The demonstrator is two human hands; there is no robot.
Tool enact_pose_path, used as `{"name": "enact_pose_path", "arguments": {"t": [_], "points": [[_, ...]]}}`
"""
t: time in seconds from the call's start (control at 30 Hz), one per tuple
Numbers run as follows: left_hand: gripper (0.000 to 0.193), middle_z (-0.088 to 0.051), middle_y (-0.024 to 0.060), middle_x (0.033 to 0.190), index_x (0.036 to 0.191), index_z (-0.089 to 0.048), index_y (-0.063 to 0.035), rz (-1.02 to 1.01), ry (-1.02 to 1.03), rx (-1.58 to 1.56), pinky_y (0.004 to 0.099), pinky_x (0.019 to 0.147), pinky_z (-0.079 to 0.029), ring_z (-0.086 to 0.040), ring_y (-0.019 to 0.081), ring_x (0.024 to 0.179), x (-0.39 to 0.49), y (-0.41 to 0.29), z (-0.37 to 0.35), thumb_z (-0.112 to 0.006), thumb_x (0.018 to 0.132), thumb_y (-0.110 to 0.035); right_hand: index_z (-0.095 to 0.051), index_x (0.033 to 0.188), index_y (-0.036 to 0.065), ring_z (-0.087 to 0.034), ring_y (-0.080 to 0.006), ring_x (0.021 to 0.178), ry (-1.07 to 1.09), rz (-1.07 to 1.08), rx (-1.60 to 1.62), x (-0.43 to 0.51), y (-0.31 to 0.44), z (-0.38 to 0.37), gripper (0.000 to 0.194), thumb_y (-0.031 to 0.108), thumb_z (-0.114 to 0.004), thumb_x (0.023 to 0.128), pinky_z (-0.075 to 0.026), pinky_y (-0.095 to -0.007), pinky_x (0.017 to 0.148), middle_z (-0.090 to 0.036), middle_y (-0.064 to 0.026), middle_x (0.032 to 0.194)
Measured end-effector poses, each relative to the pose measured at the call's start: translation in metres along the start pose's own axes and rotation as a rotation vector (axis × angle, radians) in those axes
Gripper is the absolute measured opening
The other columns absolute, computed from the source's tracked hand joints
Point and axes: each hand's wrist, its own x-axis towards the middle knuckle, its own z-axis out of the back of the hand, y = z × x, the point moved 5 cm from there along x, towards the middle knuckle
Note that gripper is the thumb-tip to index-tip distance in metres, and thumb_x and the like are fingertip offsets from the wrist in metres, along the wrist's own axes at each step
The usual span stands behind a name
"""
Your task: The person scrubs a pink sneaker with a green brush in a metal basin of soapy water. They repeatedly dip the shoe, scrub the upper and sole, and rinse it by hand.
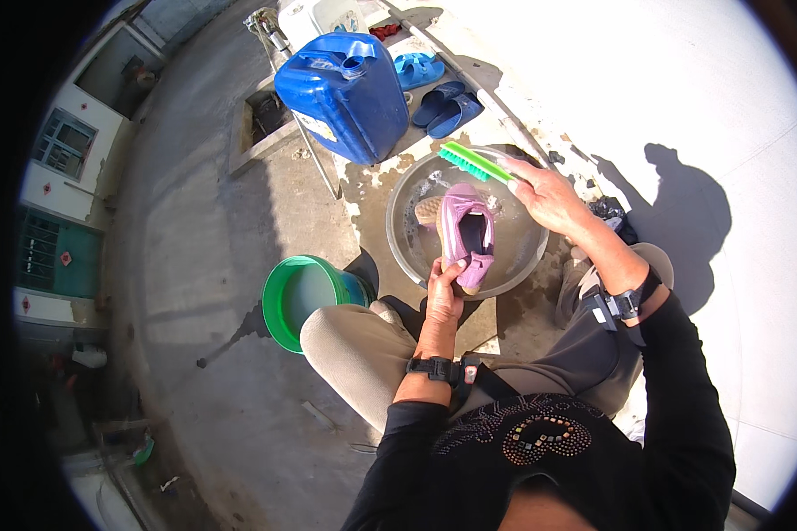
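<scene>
My left hand (443,292) grips a pink shoe (449,229) by its heel end, holding it over a round metal basin (398,249). The shoe's opening faces up and its toe points away from me. In my right hand (550,198) is a green scrubbing brush (481,161), its bristles turned down, above the far side of the basin and apart from the shoe. Cloudy water (515,255) with some suds stands in the basin. Another shoe (428,211) lies in it, its tan sole showing and the rest partly hidden behind the held shoe.
A green bucket (269,305) with cloudy liquid stands left of the basin. Beyond are a blue plastic jerrycan (365,109), dark blue slippers (456,116) and light blue slippers (420,72). A long pole (468,83) lies past them. An open concrete pit (265,119) is at far left.
</scene>
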Motion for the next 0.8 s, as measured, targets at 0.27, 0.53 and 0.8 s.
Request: {"name": "enact_pose_path", "arguments": {"t": [0.27, 0.53, 0.8], "points": [[0.045, -0.058, 0.0097, 0.1, 0.109, -0.048, -0.0005, -0.223, -0.198, 0.104, 0.033, 0.079, -0.047, -0.058, 0.0205, 0.088, 0.007, -0.017, 0.01, -0.067, 0.068, 0.0, -0.067, 0.104, 0.016, -0.062, -0.0322, 0.078, 0.451, -0.21, -0.152, -0.046, -0.02, -0.026, 0.025, 0.015, -0.052, 0.084, -0.048, -0.0394, 0.068, -0.064, -0.0146, 0.087], [0.043, -0.059, 0.0063, 0.092, 0.109, -0.049, 0.001, -0.318, -0.039, 0.221, 0.0282, 0.074, -0.048, -0.058, 0.0156, 0.079, -0.004, -0.01, -0.023, -0.065, 0.068, 0.003, -0.066, 0.097, 0.016, -0.061, -0.0371, 0.08, 0.076, -0.259, -0.114, -0.021, -0.064, -0.088, 0.02, 0.022, -0.052, 0.085, -0.049, -0.0447, 0.069, -0.064, -0.0174, 0.083], [0.055, -0.058, 0.0109, 0.092, 0.115, -0.043, 0.002, -0.275, -0.258, 0.214, 0.0309, 0.07, -0.049, -0.059, 0.0192, 0.08, -0.004, -0.027, 0.008, -0.067, 0.065, -0.001, -0.061, 0.109, -0.004, -0.06, -0.0192, 0.076, 0.373, -0.452, 0.332, -0.048, -0.064, -0.11, 0.026, 0.009, -0.051, 0.089, -0.047, -0.0314, 0.071, -0.065, -0.0127, 0.083]]}}
